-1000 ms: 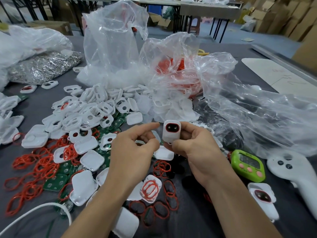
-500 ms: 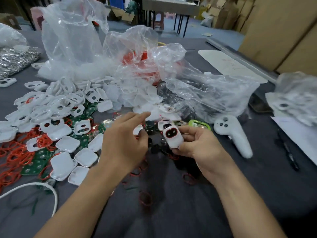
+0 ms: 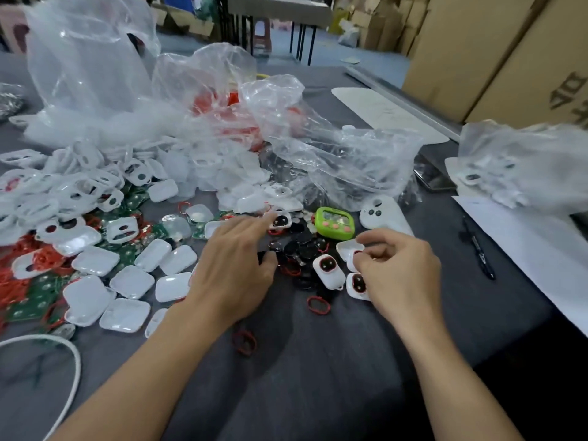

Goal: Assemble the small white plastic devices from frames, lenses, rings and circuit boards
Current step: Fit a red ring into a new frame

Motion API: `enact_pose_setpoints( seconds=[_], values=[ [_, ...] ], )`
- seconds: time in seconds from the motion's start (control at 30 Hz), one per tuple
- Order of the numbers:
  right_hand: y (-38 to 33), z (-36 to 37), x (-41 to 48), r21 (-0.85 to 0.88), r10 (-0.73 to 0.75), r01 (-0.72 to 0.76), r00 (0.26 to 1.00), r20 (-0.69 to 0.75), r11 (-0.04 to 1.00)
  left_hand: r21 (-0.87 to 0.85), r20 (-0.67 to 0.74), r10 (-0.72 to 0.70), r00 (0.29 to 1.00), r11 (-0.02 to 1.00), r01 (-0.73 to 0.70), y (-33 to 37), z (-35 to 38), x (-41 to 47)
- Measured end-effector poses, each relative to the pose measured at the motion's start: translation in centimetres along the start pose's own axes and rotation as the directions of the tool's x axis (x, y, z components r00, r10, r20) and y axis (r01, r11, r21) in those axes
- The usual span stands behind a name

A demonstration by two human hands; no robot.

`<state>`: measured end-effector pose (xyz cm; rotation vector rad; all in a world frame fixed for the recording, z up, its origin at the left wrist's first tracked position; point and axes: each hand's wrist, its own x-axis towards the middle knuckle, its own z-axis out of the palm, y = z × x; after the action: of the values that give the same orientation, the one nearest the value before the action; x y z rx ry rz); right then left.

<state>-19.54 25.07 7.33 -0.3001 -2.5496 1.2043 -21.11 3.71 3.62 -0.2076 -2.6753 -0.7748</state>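
Observation:
My left hand [image 3: 235, 262] hovers low with fingers spread over a heap of black lenses [image 3: 302, 246], its fingertips near an assembled white device [image 3: 280, 220]. My right hand [image 3: 399, 268] is loosely curled with nothing gripped, its fingertips beside two assembled devices, one lying free [image 3: 329, 272] and one at its thumb [image 3: 357, 283]. A white shell [image 3: 345, 248] is half hidden behind its fingers. To the left lie white back shells [image 3: 132, 281], white frames [image 3: 79, 186], red rings [image 3: 19, 281] and green circuit boards [image 3: 31, 308].
Crumpled clear plastic bags [image 3: 318, 148] fill the back of the grey table [image 3: 302, 377]. A green timer [image 3: 334, 221] and a white controller [image 3: 381, 214] sit beyond my hands. A black pen [image 3: 480, 256], white paper [image 3: 534, 249] and another bag [image 3: 525, 163] are on the right. A white cable [image 3: 74, 361] curves at the front left.
My right hand has let go of the assembled device, which now lies on the table with two others. My left hand has dropped and reached forward over the lenses. My view turned right.

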Motion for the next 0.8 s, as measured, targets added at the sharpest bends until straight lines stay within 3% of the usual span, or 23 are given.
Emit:
enact_pose_setpoints(
  seconds=[0.2,0.4,0.53,0.63,0.73,0.8],
  values=[
    [-4.0,6.1,3.6,0.073,-0.208,0.196,0.954,0.215,0.978,0.018,-0.118,-0.279,0.953,0.959,0.283,-2.9,-1.1,1.8],
    [-8.1,14.7,7.0,0.121,-0.291,0.264,0.879,0.379,0.957,0.214,-0.048,-0.272,0.961,0.937,0.276,-5.9,-1.7,2.1],
    [-10.5,18.7,7.8,0.091,-0.350,0.350,0.812,0.466,0.932,0.095,-0.051,-0.305,0.951,0.946,0.308,-7.0,-2.5,2.9],
    [-11.9,20.7,8.4,0.045,-0.351,0.396,0.750,0.561,0.917,-0.019,-0.172,-0.376,0.911,0.925,0.378,-8.1,-3.3,3.2],
    [-13.7,22.3,8.6,-0.168,-0.413,0.536,0.783,0.465,0.828,0.077,-0.296,-0.423,0.856,0.883,0.463,-10.0,-4.2,3.1],
    [-15.2,23.2,8.2,-0.160,-0.471,0.582,0.766,0.438,0.798,0.141,-0.242,-0.450,0.860,0.861,0.490,-11.1,-4.4,3.1]
  ],
)
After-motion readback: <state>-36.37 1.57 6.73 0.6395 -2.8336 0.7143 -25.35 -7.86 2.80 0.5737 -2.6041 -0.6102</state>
